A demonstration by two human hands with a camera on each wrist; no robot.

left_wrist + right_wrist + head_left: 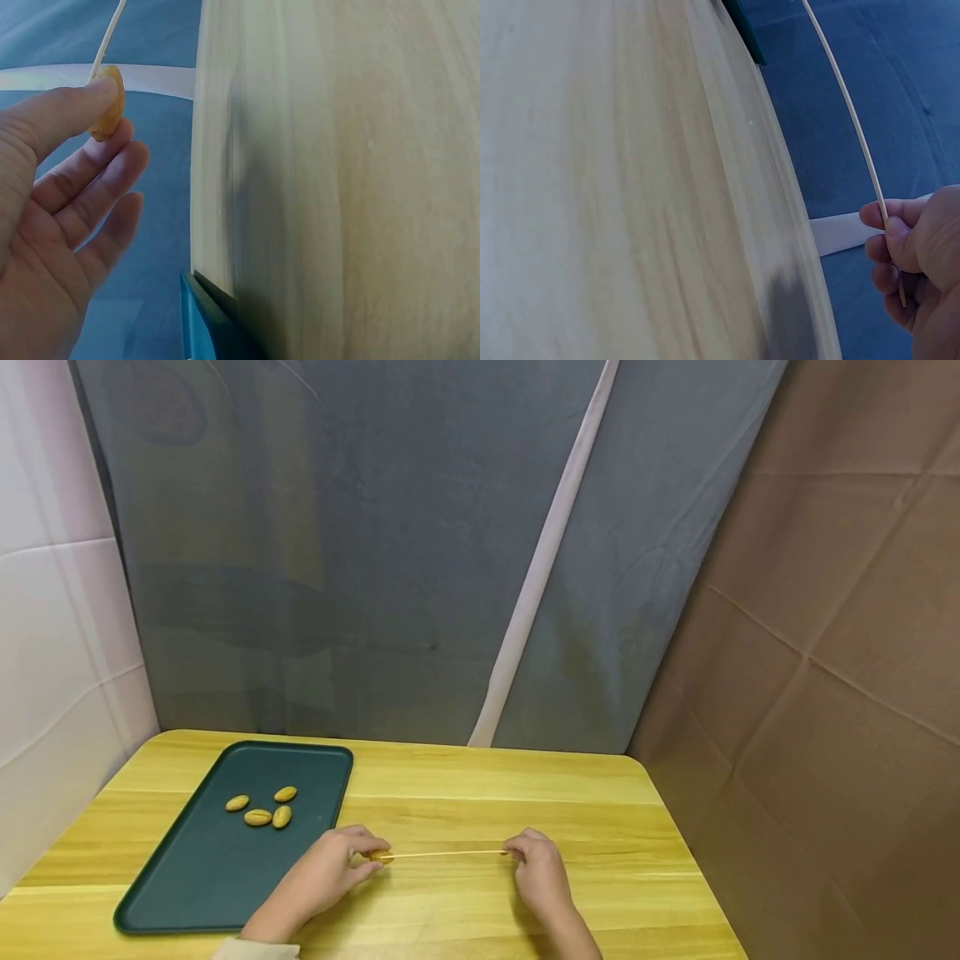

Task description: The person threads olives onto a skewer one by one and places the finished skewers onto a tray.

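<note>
My left hand (330,864) pinches a small oval yellow-brown fruit (112,105) between thumb and fingertips, above the table by the tray's right edge. Off to the right, my right hand (538,870) grips a thin wooden skewer (847,97) near one end, a short tip sticking out below the fingers. The skewer (450,853) runs nearly level between the hands, its far end meeting the fruit in the left hand. Whether it pierces the fruit is hidden by the thumb. Several similar fruits (258,817) lie grouped on a dark green tray (202,885).
The wooden table (600,810) carries the tray on its left side. A grey curtain (420,568) with a pale strip (540,560) hangs behind it, a brown cloth (847,693) at the right and a white one (60,610) at the left.
</note>
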